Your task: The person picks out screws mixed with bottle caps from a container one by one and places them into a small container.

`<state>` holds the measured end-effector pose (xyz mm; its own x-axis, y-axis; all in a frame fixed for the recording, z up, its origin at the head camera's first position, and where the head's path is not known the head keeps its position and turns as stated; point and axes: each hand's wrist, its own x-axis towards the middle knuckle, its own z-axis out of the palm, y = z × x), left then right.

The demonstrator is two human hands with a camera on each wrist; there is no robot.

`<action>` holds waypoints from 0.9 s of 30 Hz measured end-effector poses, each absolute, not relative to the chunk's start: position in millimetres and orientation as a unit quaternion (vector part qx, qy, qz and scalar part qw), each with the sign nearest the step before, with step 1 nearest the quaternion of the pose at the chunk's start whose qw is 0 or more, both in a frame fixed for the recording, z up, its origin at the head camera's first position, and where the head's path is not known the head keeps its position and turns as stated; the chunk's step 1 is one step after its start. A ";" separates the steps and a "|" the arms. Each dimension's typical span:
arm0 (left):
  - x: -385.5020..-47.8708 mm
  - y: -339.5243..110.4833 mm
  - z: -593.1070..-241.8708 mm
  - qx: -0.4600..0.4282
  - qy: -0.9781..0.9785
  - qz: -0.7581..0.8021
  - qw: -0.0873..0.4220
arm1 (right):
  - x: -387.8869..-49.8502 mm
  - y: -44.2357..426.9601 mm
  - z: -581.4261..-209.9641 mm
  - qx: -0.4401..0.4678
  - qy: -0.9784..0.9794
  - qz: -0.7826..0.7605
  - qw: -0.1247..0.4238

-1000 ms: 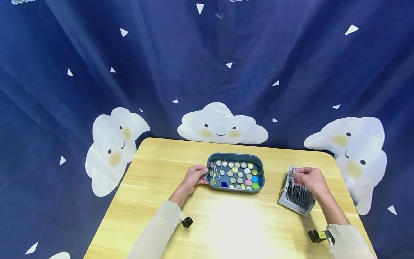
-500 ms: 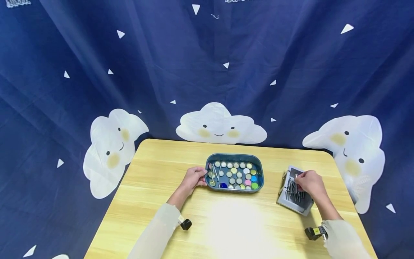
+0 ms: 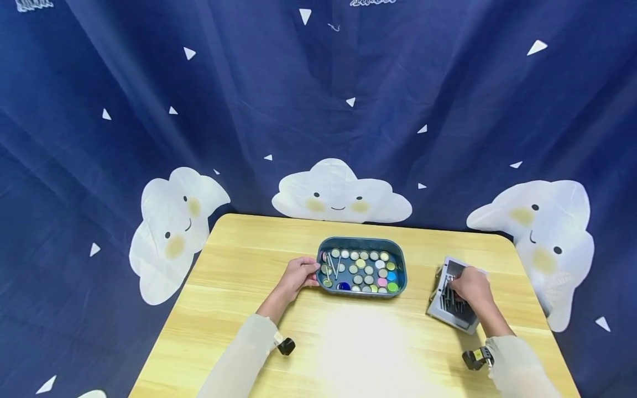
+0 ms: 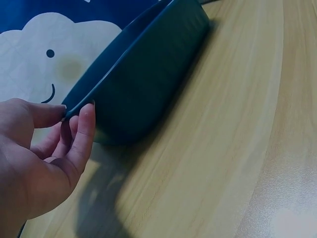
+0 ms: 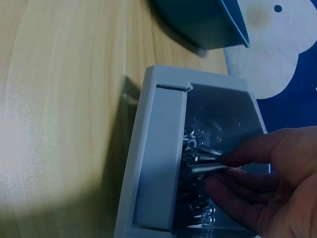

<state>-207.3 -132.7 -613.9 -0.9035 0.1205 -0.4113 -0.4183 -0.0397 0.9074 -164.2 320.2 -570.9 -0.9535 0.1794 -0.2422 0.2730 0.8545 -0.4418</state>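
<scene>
My left hand [image 3: 297, 275] pinches the left rim of a dark blue-green tray [image 4: 148, 74] between thumb and fingers. Round caps in several colours and a few long bolts [image 3: 335, 268] lie inside that tray, the bolts at its left end. On the right, my right hand [image 3: 470, 284] reaches down into a grey box [image 3: 450, 318] of metal bolts. In the right wrist view its thumb and fingers pinch a threaded bolt [image 5: 203, 169] just over the pile; the bolt's far end is hidden by the fingers.
Both containers stand on a light wooden table [image 3: 249, 243], the box to the right of the tray. A dark blue curtain [image 3: 318, 99] with white clouds hangs behind the table's back edge. Each wrist wears a small black camera.
My right hand has come down from above the grey box, where it held a bolt raised, to the bolts inside. My left hand stays at the tray's rim.
</scene>
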 end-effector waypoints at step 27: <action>-206.9 -140.4 -616.6 -0.110 0.664 0.714 0.192 | -168.0 307.9 -538.9 0.096 0.972 -0.209 0.036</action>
